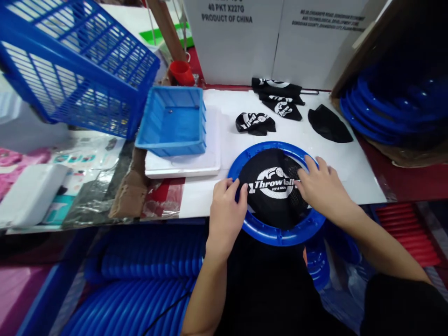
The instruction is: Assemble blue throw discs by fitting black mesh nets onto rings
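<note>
A blue plastic ring (280, 233) lies at the near edge of the white table, with a black mesh cloth (269, 196) printed "Throw ball" stretched inside it. My left hand (226, 217) grips the ring's left rim, fingers curled over the cloth edge. My right hand (320, 186) presses on the cloth at the ring's right side, fingers bent and pinching the fabric against the rim.
Several folded black cloths (255, 123) lie farther back on the white table (350, 163). A small blue tray (173, 121) sits on a white board at left, beside a tilted blue crate (77, 65). Stacked blue rings (381, 112) fill a box at right; more rings (140, 280) lie below.
</note>
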Action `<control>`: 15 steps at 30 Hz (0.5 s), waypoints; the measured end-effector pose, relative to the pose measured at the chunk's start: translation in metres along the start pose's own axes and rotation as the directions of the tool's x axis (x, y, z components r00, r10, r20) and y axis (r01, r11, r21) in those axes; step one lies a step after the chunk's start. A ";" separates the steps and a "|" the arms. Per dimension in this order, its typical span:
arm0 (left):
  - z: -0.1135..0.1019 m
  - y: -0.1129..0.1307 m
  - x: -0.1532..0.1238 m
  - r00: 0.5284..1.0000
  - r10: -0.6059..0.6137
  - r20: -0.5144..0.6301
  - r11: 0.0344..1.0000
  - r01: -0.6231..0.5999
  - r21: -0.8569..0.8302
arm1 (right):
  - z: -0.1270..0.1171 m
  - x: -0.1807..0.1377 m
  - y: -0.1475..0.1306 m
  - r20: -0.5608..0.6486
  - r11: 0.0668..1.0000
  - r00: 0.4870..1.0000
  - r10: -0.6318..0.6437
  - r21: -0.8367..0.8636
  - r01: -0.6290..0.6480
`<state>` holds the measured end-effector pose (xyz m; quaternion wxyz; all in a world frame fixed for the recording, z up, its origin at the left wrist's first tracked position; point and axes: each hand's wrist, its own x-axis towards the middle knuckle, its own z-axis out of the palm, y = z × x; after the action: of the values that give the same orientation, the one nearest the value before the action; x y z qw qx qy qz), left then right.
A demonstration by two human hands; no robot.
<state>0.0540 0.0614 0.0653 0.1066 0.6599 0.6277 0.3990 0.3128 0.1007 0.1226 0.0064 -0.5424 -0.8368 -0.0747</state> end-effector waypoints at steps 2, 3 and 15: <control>-0.015 0.010 -0.007 0.996 -0.003 0.094 0.997 -0.004 0.072 | 0.010 -0.024 0.011 0.084 0.990 0.987 0.138 0.017 -0.140; -0.023 0.014 -0.010 0.991 -0.006 0.135 0.994 -0.010 0.113 | 0.015 -0.031 0.016 0.120 0.983 0.980 0.162 0.063 -0.170; 0.005 0.034 0.139 0.548 0.547 0.633 0.832 -0.440 -0.338 | 0.041 0.050 0.074 0.050 0.728 0.945 -0.325 0.650 0.216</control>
<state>0.0678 0.1839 0.1379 0.2679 0.9008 0.2960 0.1709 0.3620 0.1813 0.0957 0.1116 -0.3841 -0.8799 0.2565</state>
